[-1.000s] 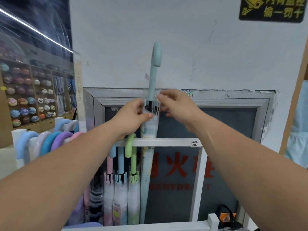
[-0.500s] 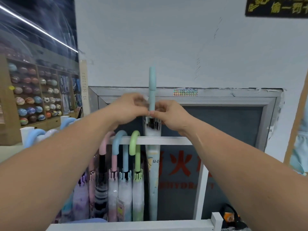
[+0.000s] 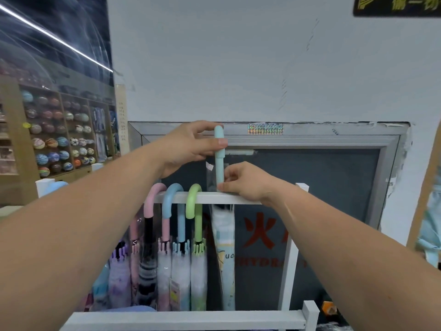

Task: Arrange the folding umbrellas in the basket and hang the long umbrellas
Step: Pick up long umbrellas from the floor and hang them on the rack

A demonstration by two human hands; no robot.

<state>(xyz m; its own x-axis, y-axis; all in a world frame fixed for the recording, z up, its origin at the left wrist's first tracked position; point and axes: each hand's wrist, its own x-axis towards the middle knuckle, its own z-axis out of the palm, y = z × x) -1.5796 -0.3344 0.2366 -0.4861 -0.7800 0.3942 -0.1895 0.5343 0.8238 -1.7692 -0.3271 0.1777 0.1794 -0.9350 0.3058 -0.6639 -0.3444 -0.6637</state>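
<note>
Left fingers (image 3: pixel 210 145) pinched on the top of a teal umbrella handle (image 3: pixel 219 158), thumb in front, other digits behind. Right fingers (image 3: pixel 230 185) together, nipping the clear plastic sleeve (image 3: pixel 211 177) just beside the handle's base, right at the rail. Left hand (image 3: pixel 188 149) steadies from above; right hand (image 3: pixel 245 182) looks to be guiding or tugging the wrapping so it clears the bar.

Teal long umbrella (image 3: pixel 224 254) stands upright, canopy below the white rack rail (image 3: pixel 243 198), handle above it, at about 12 o'clock from the viewer. The handle shows edge-on, so its curve cannot be read; whether the hook is seated over the rail is not clear. Judged: hanging step in hand, not yet finished.

At 11 o'clock, three long umbrellas hang from the same rail by their crooks: pink handle (image 3: pixel 155 194), blue handle (image 3: pixel 170 197), green handle (image 3: pixel 194 199), side by side, canopies down. The teal one goes in next to green, at its right.

Beyond the rack, a grey-framed cabinet door (image 3: pixel 334 187) with red characters. No basket or folding umbrellas identifiable here.
</note>
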